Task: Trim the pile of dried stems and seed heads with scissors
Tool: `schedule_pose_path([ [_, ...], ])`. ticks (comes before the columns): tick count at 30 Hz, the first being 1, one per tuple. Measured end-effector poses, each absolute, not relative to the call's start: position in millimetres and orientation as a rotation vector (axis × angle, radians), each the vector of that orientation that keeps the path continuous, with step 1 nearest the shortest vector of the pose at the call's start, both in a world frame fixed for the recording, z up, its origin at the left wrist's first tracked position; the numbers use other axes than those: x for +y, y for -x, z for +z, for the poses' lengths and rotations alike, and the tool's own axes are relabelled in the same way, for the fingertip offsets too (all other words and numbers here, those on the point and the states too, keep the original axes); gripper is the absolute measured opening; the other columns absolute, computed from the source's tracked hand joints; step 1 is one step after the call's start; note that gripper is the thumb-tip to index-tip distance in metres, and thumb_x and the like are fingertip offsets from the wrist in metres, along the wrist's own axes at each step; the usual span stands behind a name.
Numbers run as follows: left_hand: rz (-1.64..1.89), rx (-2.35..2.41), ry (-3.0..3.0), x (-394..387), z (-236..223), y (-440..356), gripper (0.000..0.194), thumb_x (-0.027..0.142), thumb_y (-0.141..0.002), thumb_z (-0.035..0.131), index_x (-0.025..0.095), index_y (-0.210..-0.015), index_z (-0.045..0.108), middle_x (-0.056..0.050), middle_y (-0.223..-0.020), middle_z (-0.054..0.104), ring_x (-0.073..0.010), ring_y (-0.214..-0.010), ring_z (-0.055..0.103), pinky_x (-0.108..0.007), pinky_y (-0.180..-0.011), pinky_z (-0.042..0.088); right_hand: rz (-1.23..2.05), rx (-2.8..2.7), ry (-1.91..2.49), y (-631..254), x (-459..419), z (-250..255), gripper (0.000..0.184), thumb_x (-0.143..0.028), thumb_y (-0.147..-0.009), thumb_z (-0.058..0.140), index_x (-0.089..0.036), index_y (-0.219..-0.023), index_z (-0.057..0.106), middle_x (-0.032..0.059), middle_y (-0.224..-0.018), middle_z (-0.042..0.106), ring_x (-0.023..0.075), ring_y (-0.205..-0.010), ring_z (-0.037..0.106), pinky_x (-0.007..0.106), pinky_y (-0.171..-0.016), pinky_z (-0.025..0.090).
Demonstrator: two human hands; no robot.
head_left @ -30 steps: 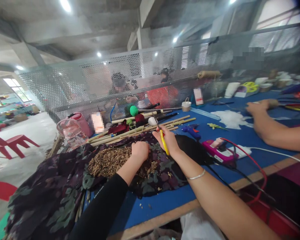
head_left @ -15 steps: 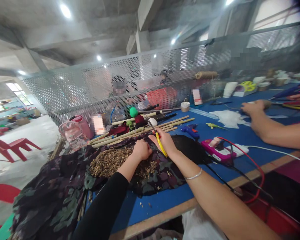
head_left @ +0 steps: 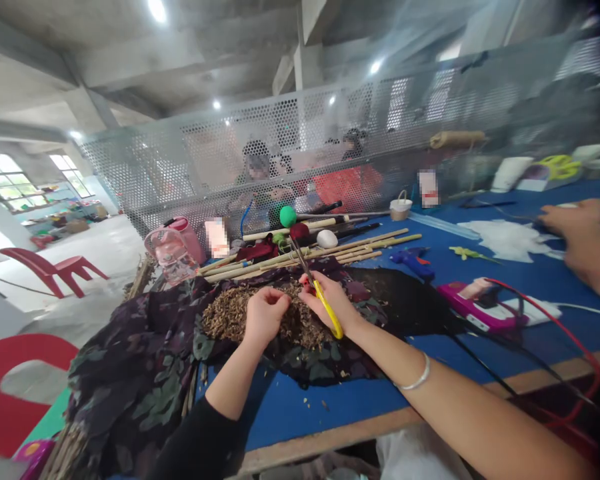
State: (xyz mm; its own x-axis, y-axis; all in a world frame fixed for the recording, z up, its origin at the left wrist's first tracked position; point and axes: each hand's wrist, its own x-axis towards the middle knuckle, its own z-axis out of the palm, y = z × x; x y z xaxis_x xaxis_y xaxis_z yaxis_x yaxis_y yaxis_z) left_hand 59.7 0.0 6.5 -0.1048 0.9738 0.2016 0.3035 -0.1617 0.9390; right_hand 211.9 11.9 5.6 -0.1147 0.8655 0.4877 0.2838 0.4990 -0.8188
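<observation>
My right hand [head_left: 329, 300] grips scissors [head_left: 316, 283] with yellow handles, their dark blades pointing up and away. Something small and red shows by its fingertips. My left hand [head_left: 266, 312] is closed in a pinch just to the left of it. What that hand holds, if anything, is hidden. Both hands are over a heap of brown dried plant bits [head_left: 225, 313]. The heap lies on a dark camouflage cloth [head_left: 145, 347] spread over the blue table [head_left: 300, 407].
Behind the heap lie bamboo sticks [head_left: 395, 241], a green ball [head_left: 288, 216] and a white ball [head_left: 327, 239]. To the right are a blue glue gun [head_left: 413, 261] and a pink power strip [head_left: 483, 310]. A co-worker's hand [head_left: 587, 233] is at far right. A perforated screen [head_left: 195, 160] stands behind.
The view has swung left. My left hand has shifted left relative to the heap, uncovering bits between the hands. The scissors remain in my right hand.
</observation>
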Motion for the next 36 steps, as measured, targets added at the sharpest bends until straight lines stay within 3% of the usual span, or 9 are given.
schedule_pose_path([
  [10, 1.184, 1.589, -2.000, -15, 4, -69, 0.014, 0.022, -0.074, 0.054, 0.016, -0.069, 0.064, 0.001, -0.061, 0.061, -0.0100, -0.056, 0.052, -0.022, -0.058, 0.039, 0.797, -1.648, 0.983, -203, 6, 5, 0.029, -0.022, -0.066, 0.058, -0.018, -0.094, 0.055, -0.0017, -0.066, 0.058, 0.0133, -0.060, 0.057, 0.025, -0.060, 0.047],
  [17, 1.230, 1.611, -2.322, -16, 5, -64, 0.018, 0.023, -0.083, 0.051, 0.020, -0.088, 0.068, -0.006, -0.085, 0.066, -0.0174, -0.082, 0.055, -0.030, -0.077, 0.043, 0.749, -1.575, 0.995, -203, 10, 5, 0.026, -0.022, -0.065, 0.057, -0.018, -0.091, 0.055, -0.0034, -0.061, 0.055, 0.0124, -0.054, 0.054, 0.024, -0.055, 0.046],
  [25, 1.235, 1.556, -2.405, -17, 7, -63, 0.022, 0.025, -0.085, 0.048, 0.020, -0.087, 0.069, -0.006, -0.084, 0.066, -0.0186, -0.083, 0.053, -0.034, -0.079, 0.043, 0.904, -1.500, 0.937, -203, 12, 5, 0.024, -0.022, -0.065, 0.056, -0.021, -0.089, 0.051, -0.0056, -0.059, 0.052, 0.0105, -0.049, 0.050, 0.022, -0.047, 0.043],
  [28, 1.277, 1.673, -2.397, -20, 9, -65, 0.021, 0.028, -0.083, 0.050, 0.024, -0.088, 0.070, -0.007, -0.098, 0.066, -0.0226, -0.095, 0.051, -0.042, -0.088, 0.039, 0.985, -1.478, 0.899, -203, 9, 8, 0.025, -0.026, -0.066, 0.057, -0.021, -0.090, 0.049, -0.0065, -0.058, 0.051, 0.0102, -0.047, 0.049, 0.023, -0.046, 0.042],
  [32, 1.305, 1.852, -2.417, -23, 11, -66, 0.017, 0.029, -0.080, 0.055, 0.031, -0.085, 0.071, -0.005, -0.124, 0.054, -0.0325, -0.120, 0.033, -0.058, -0.096, 0.025, 1.002, -1.485, 0.897, -202, 8, 9, 0.026, -0.030, -0.068, 0.058, -0.022, -0.091, 0.049, -0.0065, -0.058, 0.051, 0.0106, -0.046, 0.048, 0.023, -0.044, 0.041],
  [36, 1.238, 1.839, -2.418, -26, 14, -66, 0.018, 0.027, -0.081, 0.053, 0.026, -0.081, 0.071, -0.008, -0.106, 0.060, -0.0267, -0.103, 0.046, -0.047, -0.089, 0.035, 0.934, -1.515, 0.913, -201, 9, 8, 0.025, -0.028, -0.066, 0.060, -0.022, -0.088, 0.051, -0.0049, -0.061, 0.053, 0.0121, -0.053, 0.052, 0.024, -0.050, 0.044],
])
